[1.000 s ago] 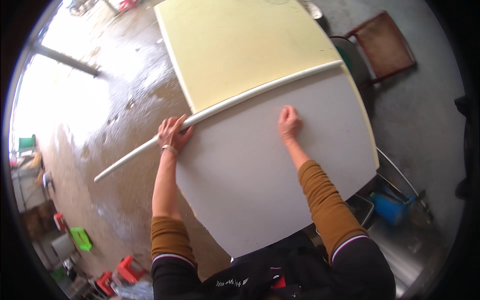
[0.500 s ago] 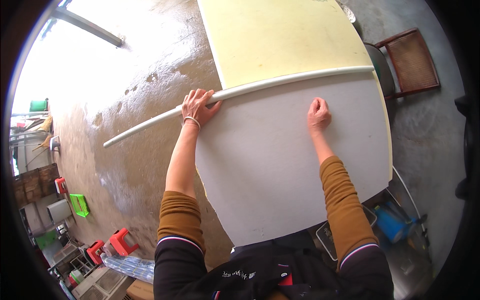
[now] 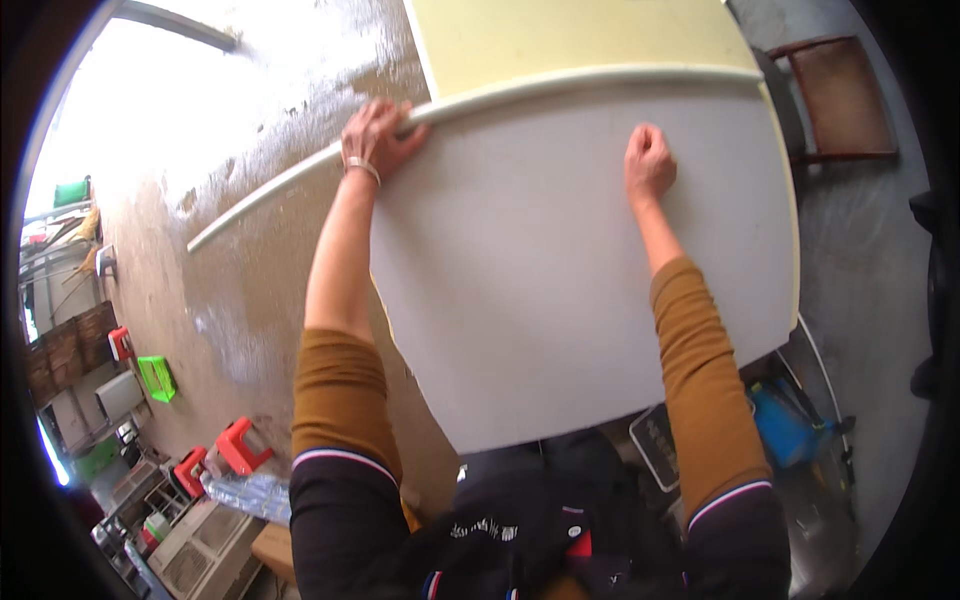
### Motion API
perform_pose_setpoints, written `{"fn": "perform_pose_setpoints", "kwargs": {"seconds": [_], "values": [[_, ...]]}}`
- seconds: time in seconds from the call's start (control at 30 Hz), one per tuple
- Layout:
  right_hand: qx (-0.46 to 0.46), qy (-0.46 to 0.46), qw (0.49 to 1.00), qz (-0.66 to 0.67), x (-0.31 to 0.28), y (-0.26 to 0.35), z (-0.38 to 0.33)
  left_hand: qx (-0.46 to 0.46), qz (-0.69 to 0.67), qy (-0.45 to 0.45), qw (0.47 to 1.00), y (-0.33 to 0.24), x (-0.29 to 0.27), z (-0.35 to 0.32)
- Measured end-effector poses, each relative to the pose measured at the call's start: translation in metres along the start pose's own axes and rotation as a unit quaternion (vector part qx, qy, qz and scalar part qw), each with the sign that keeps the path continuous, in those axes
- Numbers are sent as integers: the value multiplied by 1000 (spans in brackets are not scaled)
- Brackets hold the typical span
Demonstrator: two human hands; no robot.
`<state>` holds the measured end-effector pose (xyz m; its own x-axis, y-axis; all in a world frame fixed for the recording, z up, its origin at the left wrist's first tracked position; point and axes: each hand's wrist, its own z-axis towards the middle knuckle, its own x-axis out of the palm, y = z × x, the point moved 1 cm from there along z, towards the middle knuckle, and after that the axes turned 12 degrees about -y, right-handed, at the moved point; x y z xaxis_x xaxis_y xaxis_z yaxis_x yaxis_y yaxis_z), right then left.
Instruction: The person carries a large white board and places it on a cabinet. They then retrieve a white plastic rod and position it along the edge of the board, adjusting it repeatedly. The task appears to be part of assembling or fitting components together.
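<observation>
A large grey-white board (image 3: 560,270) lies flat over a pale yellow panel (image 3: 570,35). A long white straight bar (image 3: 300,175) runs across both, sticking out past the board's left edge over the floor. My left hand (image 3: 378,135) presses on the bar at the board's left corner, fingers wrapped over it. My right hand (image 3: 650,160) is closed into a fist just below the bar on the board; whether it holds a small tool is hidden.
A brown-seated metal chair (image 3: 840,95) stands at the right. Wet concrete floor (image 3: 230,290) spreads to the left. Red stools (image 3: 235,450), a green crate (image 3: 157,378) and stacked boxes sit at the lower left. A blue container (image 3: 790,425) is under the board's right side.
The view has swung so the board and bar sit higher and more level. My right hand has slid along below the bar; my left hand stays on the bar.
</observation>
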<state>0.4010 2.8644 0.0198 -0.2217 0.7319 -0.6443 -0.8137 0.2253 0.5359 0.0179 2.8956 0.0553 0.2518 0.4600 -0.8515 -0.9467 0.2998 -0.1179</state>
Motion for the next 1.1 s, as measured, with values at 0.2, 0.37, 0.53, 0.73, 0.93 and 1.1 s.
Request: {"fn": "perform_pose_setpoints", "kwargs": {"seconds": [0.2,0.37,0.53,0.73,0.93,1.1], "values": [[37,33,998,27,1,2,-2,-9,34,13,999,2,4,-2],[11,55,998,3,-1,5,1,-26,30,27,999,-1,0,1],[-103,48,993,-31,-4,25,-5,-45,17,46,998,-3,-5,3],[-67,210,973,75,5,136,-95,-10,-14,29,999,7,-2,2],[8,304,951,-57,21,219,-107,45,-73,-44,995,15,0,1],[15,321,942,-96,36,241,-104,22,-80,-8,997,18,0,2]]}}
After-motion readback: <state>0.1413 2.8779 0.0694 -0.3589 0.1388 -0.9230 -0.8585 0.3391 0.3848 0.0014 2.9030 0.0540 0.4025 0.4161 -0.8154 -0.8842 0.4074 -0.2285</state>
